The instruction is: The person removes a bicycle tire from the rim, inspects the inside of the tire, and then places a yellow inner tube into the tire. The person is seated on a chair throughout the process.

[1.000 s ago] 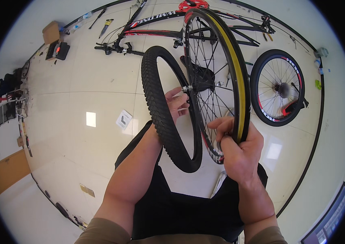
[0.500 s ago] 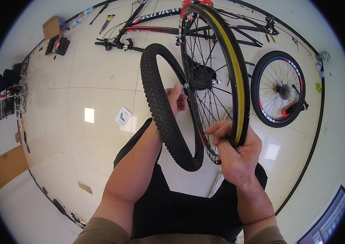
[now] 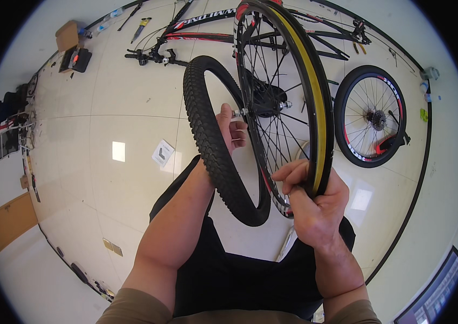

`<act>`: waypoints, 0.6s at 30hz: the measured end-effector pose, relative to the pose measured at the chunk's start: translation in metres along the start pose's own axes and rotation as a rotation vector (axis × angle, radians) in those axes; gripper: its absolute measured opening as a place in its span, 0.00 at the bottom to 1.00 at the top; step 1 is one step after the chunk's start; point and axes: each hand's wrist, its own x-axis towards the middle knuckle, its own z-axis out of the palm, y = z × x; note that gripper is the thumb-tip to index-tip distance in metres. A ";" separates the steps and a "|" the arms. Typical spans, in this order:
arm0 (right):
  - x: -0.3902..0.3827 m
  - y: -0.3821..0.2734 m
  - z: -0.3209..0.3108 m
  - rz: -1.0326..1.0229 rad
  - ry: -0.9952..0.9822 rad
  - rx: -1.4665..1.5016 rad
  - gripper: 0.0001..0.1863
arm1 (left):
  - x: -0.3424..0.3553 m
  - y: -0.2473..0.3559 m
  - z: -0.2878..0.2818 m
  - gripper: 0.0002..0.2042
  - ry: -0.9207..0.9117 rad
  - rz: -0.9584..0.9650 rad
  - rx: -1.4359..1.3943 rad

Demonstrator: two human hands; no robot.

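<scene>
My right hand point(image 3: 318, 202) is closed round the near part of a bare bicycle wheel rim, its fingers curled over the side among the spokes. The wheel point(image 3: 319, 108) stands upright, black, with yellow rim tape along its channel. Left of it a knobby black tire point(image 3: 199, 119) hangs around my left forearm, off the rim. Through the tire's opening my left hand point(image 3: 230, 129) shows beside the silver axle end point(image 3: 238, 113) of the hub. Its thumb points up, apart from half-curled fingers, and nothing shows in it. Whether it touches the axle I cannot tell.
Beyond the wheel a black and red bicycle frame point(image 3: 202, 36) lies on the tiled floor. A second wheel point(image 3: 370, 116) with its tire and cassette lies at right. At left are a leaflet point(image 3: 162, 153), an opened cardboard box point(image 3: 68, 36) and a toolbox point(image 3: 76, 59).
My left hand has drawn slightly away from the hub, so the axle end shows more. The wheel and tire have shifted a little to the left. My right hand keeps its grip.
</scene>
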 end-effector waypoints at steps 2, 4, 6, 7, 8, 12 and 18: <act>0.000 0.000 0.001 -0.018 -0.009 0.000 0.11 | -0.004 0.002 0.003 0.17 0.006 0.025 -0.017; 0.000 0.000 0.001 0.005 0.001 0.000 0.11 | -0.001 -0.003 0.004 0.17 -0.006 0.069 -0.006; 0.000 -0.003 0.002 0.068 0.021 0.008 0.11 | 0.004 -0.010 0.000 0.17 -0.043 0.139 0.001; -0.001 -0.004 0.003 0.082 0.034 0.013 0.11 | 0.006 -0.013 -0.002 0.17 -0.059 0.176 0.006; -0.001 -0.005 0.004 0.095 0.047 0.019 0.11 | 0.009 -0.015 -0.006 0.16 -0.060 0.173 0.009; -0.001 -0.003 0.003 0.085 0.060 0.025 0.10 | 0.012 -0.012 -0.011 0.13 -0.040 0.094 -0.034; 0.000 0.000 0.002 0.066 0.047 0.009 0.10 | 0.003 -0.007 0.001 0.13 -0.043 0.089 -0.058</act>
